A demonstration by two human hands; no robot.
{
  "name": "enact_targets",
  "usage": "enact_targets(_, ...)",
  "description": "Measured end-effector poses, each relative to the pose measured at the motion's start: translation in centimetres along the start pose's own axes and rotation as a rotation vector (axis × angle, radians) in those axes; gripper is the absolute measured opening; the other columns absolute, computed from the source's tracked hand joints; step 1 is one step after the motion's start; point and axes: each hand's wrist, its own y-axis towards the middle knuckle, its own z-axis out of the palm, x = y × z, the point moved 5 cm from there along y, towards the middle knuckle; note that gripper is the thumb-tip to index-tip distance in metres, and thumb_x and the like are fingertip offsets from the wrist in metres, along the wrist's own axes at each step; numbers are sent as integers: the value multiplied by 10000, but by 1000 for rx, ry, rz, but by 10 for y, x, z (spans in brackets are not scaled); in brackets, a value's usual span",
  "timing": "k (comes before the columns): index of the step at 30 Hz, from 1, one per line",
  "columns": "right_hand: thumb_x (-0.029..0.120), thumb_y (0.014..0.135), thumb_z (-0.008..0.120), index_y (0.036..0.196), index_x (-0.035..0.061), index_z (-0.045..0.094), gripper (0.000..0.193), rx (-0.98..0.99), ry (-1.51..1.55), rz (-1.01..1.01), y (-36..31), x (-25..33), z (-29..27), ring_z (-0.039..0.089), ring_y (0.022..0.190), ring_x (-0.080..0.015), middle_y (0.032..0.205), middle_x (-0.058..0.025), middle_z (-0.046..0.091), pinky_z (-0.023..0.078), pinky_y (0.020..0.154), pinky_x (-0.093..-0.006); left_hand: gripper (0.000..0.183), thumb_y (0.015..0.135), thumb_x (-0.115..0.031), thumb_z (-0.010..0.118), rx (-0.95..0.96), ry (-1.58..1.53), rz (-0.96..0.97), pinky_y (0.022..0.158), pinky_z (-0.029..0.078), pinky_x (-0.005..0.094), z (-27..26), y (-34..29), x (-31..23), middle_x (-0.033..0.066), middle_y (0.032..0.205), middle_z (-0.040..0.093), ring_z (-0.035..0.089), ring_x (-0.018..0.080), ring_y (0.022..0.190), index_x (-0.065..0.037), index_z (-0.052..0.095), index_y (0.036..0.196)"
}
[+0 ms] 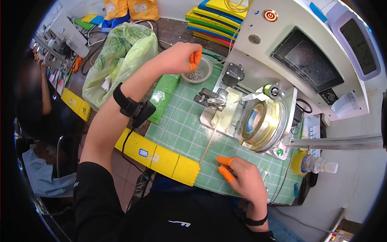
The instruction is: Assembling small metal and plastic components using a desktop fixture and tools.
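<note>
My left hand (183,56), orange covers on its fingertips, hovers over the rim of a grey bowl (206,76) holding small metal bits. Its fingers are pressed together; whatever they hold, if anything, is hidden. Low over the green gridded mat, my right hand (246,177) has its orange-covered thumb and finger apart, with nothing between them. Just left of those fingertips, a thin tan strand (210,142) runs from a metal clamp fixture (213,99) down to a yellow board (165,162) at the mat's front edge. Right of the fixture sits a large shiny reel (258,121).
A machine housing with a dark screen (308,58) rises at the right. A pale green plastic bag (125,50) and a green block (164,94) lie left. Stacked coloured boards (215,20) stand behind. A bottle (318,165) is at far right. Another person sits at far left.
</note>
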Motion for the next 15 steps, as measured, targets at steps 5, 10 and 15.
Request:
enact_targets(5,172,926,725,1132,67,733,232,-11,18,3,-1,-4,2,643,737,-326,824,-120,617,511,649,-422,156,829,-77,751,42,-115,-84,626,487,343,-1,-1,-1,84,846,732,641,181,681,-26,661,945)
enact_targets(10,175,926,725,1127,67,732,229,-12,14,-4,-1,-2,3,643,737,-328,826,-122,618,511,650,-422,166,843,-85,749,58,-121,-57,565,475,318,2,2,8,70,877,744,632,140,654,-20,682,981)
enact_targets(15,182,932,721,1124,63,731,226,-8,26,11,-1,-4,2,639,731,-328,811,-125,609,507,645,-421,122,882,-28,710,68,-231,-70,673,544,295,3,4,-1,67,907,724,671,130,745,-11,652,988)
